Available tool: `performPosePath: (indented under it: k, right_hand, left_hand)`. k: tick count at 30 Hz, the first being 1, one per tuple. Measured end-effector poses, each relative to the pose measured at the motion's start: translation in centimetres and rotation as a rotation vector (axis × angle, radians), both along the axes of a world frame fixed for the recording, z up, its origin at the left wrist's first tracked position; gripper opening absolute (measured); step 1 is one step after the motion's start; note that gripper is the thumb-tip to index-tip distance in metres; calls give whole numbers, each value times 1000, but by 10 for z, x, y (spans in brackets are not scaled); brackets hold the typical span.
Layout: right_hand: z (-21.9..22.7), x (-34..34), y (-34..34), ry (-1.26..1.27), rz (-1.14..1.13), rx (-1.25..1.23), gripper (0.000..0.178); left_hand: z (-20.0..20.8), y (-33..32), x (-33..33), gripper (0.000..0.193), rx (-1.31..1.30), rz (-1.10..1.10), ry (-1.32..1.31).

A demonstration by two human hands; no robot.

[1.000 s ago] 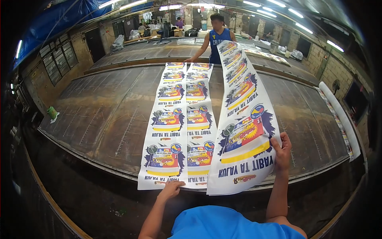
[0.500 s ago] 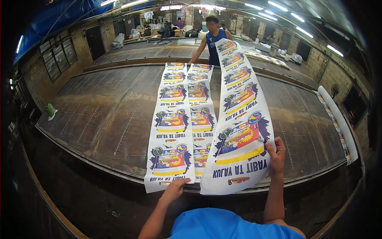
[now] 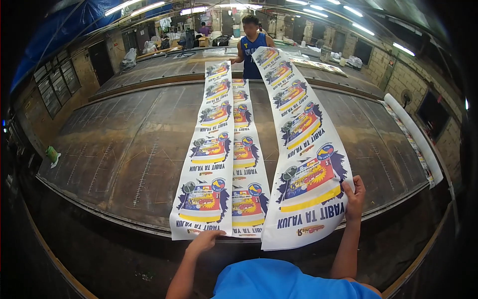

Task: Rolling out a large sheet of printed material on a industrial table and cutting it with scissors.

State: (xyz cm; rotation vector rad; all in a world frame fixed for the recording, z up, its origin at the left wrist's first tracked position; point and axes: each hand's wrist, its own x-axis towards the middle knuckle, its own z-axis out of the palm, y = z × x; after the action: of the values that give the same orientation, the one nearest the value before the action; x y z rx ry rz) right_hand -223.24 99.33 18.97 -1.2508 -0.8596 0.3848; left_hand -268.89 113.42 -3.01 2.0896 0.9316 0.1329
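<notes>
Right hand [image 3: 354, 197] pinching the right edge of the raised printed banner [image 3: 306, 164]; left hand [image 3: 205, 240] open, fingertips at the hanging end of the flat strip [image 3: 209, 164]
Lay it parallel beside the strips on the table [image 3: 124, 164], taut with the far person [image 3: 252, 47], no overlap

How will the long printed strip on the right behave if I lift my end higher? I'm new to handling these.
Probably floppy: the printed strip sags in a curve between the right hand and the person at the far end. It looks thin and light, held by one edge. Its glossy face may slide easily over the long table.
</notes>
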Motion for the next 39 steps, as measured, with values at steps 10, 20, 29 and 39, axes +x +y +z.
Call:
performPosePath:
  k: [10,20,29,39]
  right_hand:
    - [21,-28,2,-28,0,-18,13]
    - [22,-8,12,-73,17,-63,14]
    - [14,0,9,-89,16,76,12]
    - [-3,-20,36,-48,201,-108,14]
  left_hand:
    - [23,-9,41,58,114,-153,-262]
    - [62,4,111,63,-139,-396,-238]
    - [-20,-5,199,57,-257,-445,-386]
    - [-92,35,176,53,-219,176,-342]
